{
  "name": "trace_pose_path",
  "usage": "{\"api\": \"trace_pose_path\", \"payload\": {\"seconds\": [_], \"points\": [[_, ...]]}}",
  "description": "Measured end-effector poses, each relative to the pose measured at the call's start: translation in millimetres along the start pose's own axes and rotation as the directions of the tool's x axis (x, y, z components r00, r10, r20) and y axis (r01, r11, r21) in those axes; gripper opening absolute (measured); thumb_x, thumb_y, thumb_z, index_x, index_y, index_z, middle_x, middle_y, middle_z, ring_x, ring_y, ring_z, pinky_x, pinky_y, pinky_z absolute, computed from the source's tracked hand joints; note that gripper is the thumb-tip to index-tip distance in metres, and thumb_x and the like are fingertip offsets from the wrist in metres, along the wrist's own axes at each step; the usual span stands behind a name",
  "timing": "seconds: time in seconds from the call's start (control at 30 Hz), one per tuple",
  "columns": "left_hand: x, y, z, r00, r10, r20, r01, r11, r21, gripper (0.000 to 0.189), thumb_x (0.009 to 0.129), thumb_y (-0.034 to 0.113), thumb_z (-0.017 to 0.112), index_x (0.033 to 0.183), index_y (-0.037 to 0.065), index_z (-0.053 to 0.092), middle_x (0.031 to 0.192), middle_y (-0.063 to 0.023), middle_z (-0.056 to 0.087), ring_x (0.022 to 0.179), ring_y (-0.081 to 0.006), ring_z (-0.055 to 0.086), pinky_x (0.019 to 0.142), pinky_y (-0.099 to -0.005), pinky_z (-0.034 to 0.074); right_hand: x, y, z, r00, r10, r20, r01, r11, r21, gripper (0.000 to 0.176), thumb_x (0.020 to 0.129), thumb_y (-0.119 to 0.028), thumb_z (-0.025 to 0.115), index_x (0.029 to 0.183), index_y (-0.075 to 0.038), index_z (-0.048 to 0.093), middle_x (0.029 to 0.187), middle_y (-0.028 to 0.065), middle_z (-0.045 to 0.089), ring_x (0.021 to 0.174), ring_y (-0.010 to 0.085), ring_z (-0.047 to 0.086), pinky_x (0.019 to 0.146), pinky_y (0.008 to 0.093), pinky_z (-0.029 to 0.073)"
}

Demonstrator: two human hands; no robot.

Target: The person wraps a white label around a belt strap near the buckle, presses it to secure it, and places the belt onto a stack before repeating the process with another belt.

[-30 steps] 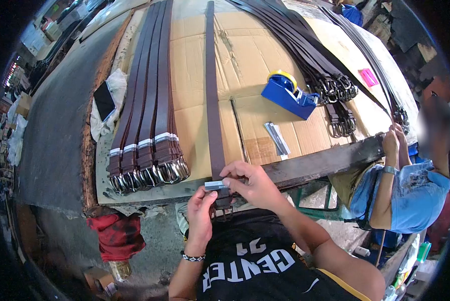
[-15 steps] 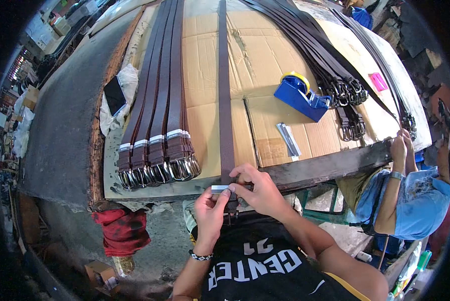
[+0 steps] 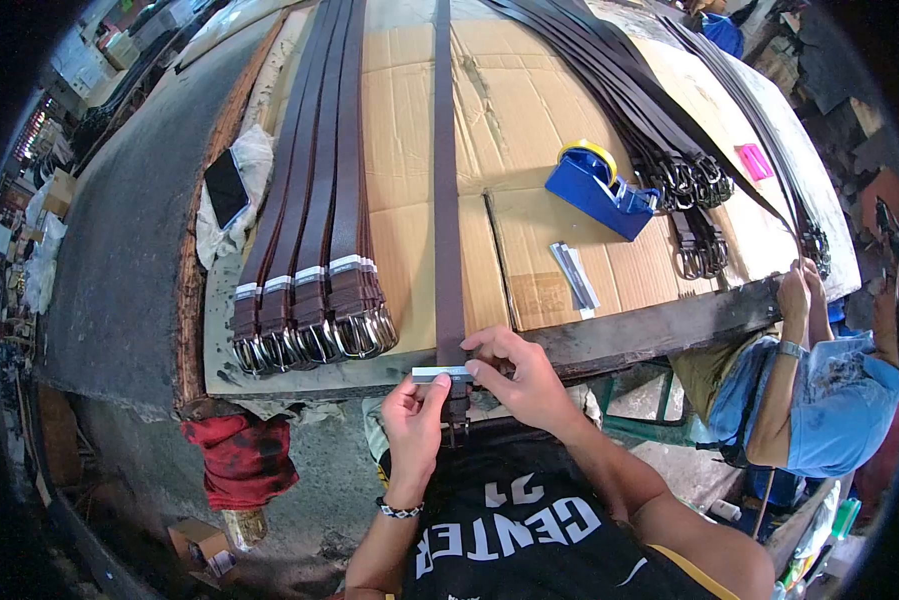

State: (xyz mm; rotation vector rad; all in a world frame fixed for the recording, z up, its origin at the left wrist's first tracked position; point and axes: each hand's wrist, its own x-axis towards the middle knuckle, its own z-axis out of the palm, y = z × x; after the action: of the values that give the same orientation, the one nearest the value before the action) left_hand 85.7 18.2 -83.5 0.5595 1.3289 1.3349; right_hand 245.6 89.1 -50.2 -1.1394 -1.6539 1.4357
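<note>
A dark brown leather belt (image 3: 448,200) runs lengthwise down the table, its buckle end hanging over the front edge toward my body. Across it, near that end, lies a white and grey paper label strip (image 3: 429,374). My left hand (image 3: 414,415) pinches the strip, thumb on top, its left end sticking out past the belt. My right hand (image 3: 524,385) is curled at the belt's right side, its thumb at the strip's right end and its index finger by the belt edge. The fingers beneath are hidden.
Labelled belts (image 3: 314,290) lie in stacks on the left, near a phone (image 3: 226,188). To the right are a blue tape dispenser (image 3: 599,195), loose label strips (image 3: 574,277), more buckled belts (image 3: 684,180) and a pink item (image 3: 754,162). A co-worker's hands (image 3: 801,290) hold a strap at the right edge.
My right thumb has slid right, away from my left thumb, to the strip's right end. The strip has shifted slightly left, and the view has moved a little.
</note>
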Motion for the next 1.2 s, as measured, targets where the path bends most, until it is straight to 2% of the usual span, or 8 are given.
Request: {"api": "trace_pose_path", "payload": {"seconds": [0.33,0.37,0.47,0.63,0.73,0.97,1.07,1.2], "points": [[1,-4,1,0.999,0.028,-0.017,-0.027,0.998,0.053,0.01,0.095,0.007,0.064,0.096,-0.002,0.067,0.085,-0.008,0.073,0.068,-0.0111,0.067,0.062,-0.0256,0.055,-6,2,6,0.976,-0.128,-0.174,0.106,0.985,-0.135,0.019,0.09,-0.003,0.068,0.108,-0.001,0.063,0.083,0.0053,0.063,0.073,0.0118,0.058,0.061,0.0274,0.044],[1,-4,1,0.999,0.038,-0.023,-0.036,0.996,0.08,0.009,0.095,0.007,0.065,0.095,-0.002,0.068,0.085,-0.0077,0.073,0.068,-0.0105,0.067,0.063,-0.0255,0.055,-9,-7,2,0.965,-0.185,-0.188,0.132,0.955,-0.265,0.017,0.086,-0.003,0.07,0.101,0.0,0.064,0.088,0.0128,0.065,0.077,0.0266,0.065,0.067,0.0365,0.051],[-4,5,3,0.997,0.069,-0.034,-0.063,0.987,0.149,0.009,0.095,0.008,0.066,0.095,-0.001,0.068,0.083,-0.0021,0.071,0.07,-0.0049,0.062,0.062,-0.0225,0.049,-19,-25,-5,0.942,-0.296,-0.157,0.195,0.865,-0.463,0.013,0.083,-0.001,0.07,0.093,0.001,0.063,0.085,0.0137,0.064,0.076,0.0329,0.063,0.067,0.0399,0.052],[-8,8,12,0.997,0.072,0.011,-0.073,0.986,0.152,0.01,0.096,0.009,0.066,0.099,-0.001,0.068,0.085,0.0015,0.068,0.074,-0.002,0.058,0.065,-0.0203,0.045,-21,-10,6,0.965,-0.203,-0.166,0.117,0.901,-0.418,0.016,0.085,-0.013,0.073,0.08,0.0,0.065,0.074,0.0136,0.063,0.067,0.0302,0.062,0.062,0.0384,0.05],[-10,11,13,0.993,0.113,0.02,-0.115,0.983,0.141,0.011,0.096,0.009,0.066,0.1,-0.001,0.068,0.085,0.0014,0.069,0.074,-0.0016,0.057,0.064,-0.0203,0.045,-18,-1,12,0.99,0.053,-0.133,-0.071,0.988,-0.134,0.019,0.088,-0.016,0.072,0.084,0.002,0.067,0.072,0.0113,0.063,0.062,0.0198,0.06,0.059,0.0333,0.047],[-9,11,3,0.998,0.056,0.019,-0.057,0.992,0.113,0.014,0.097,0.008,0.064,0.107,-0.001,0.065,0.088,0.0007,0.066,0.078,-0.0028,0.057,0.068,-0.0194,0.046,-7,16,11,0.987,0.156,0.036,-0.159,0.972,0.174,0.022,0.091,-0.019,0.071,0.087,0.002,0.07,0.072,0.0001,0.064,0.066,0.005,0.052,0.057,0.0248,0.042],[-14,15,9,0.983,0.139,-0.123,-0.14,0.99,0.002,0.018,0.097,0.004,0.061,0.113,-0.002,0.06,0.099,-0.0031,0.064,0.089,-0.0054,0.058,0.071,-0.0194,0.047,-7,13,13,0.989,0.146,0.016,-0.146,0.97,0.193,0.022,0.091,-0.019,0.071,0.087,0.002,0.071,0.071,-0.0008,0.064,0.066,0.0045,0.051,0.057,0.0241,0.042],[-31,17,7,0.888,0.408,-0.211,-0.342,0.894,0.289,0.02,0.095,0.004,0.062,0.113,-0.003,0.058,0.104,-0.0093,0.061,0.094,-0.0129,0.059,0.075,-0.0269,0.052,-4,8,11,0.984,0.175,0.046,-0.18,0.973,0.146,0.022,0.091,-0.019,0.071,0.088,0.003,0.071,0.07,-0.0004,0.064,0.065,0.0043,0.052,0.057,0.0238,0.042]]}}
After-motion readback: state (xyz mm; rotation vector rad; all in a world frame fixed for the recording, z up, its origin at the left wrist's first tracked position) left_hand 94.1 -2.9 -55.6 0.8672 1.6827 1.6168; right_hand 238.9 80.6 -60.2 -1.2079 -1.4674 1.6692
